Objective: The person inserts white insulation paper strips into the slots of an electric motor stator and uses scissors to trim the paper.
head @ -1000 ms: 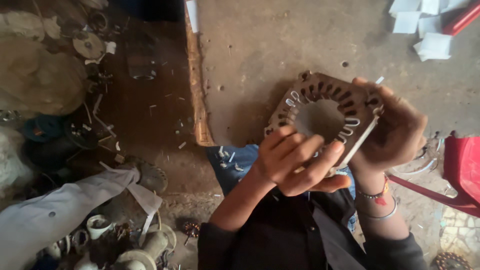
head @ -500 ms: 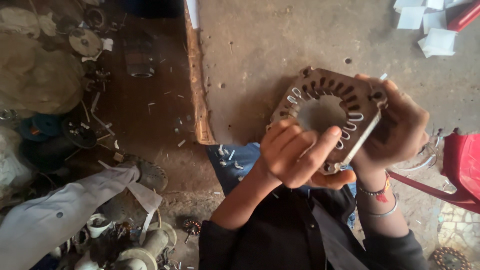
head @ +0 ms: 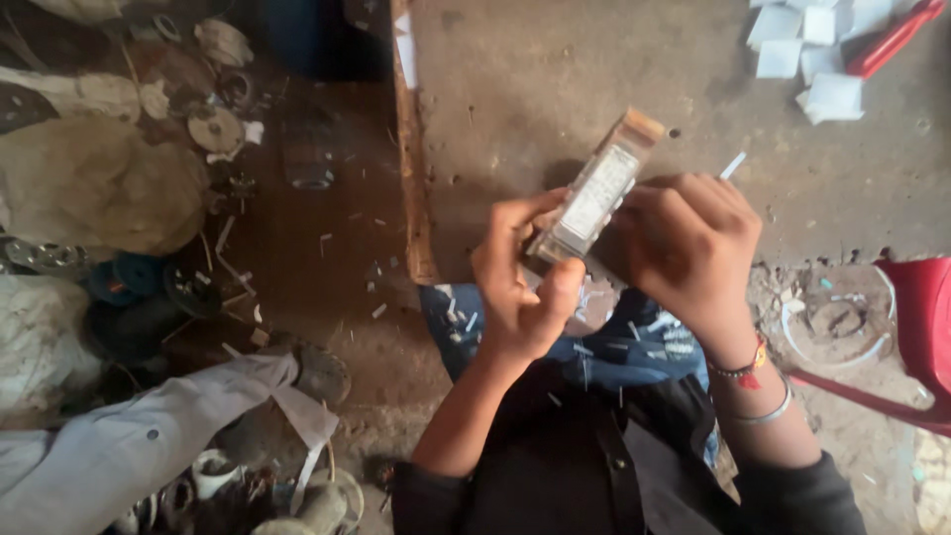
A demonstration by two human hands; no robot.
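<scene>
A metal motor stator core (head: 597, 188), a stack of thin plates, is held edge-on to me above my lap, so I see its narrow side with a pale strip along it. My left hand (head: 523, 279) grips its lower left end, thumb and fingers wrapped around it. My right hand (head: 691, 246) holds its right side, and a thin white paper strip (head: 734, 164) sticks up from behind those fingers. The core's slotted face and centre hole are turned out of sight.
A concrete slab (head: 555, 69) with a wooden edge (head: 411, 178) lies ahead. White paper pieces (head: 817, 50) and a red tool (head: 892, 38) sit at its far right. A red plastic chair (head: 916, 327) stands right. Scrap metal parts (head: 213, 129) and another person's white sleeve (head: 129, 446) lie left.
The stator core has been turned from showing its slotted face with the round hole to edge-on. Both hands shifted their grip and stayed on it.
</scene>
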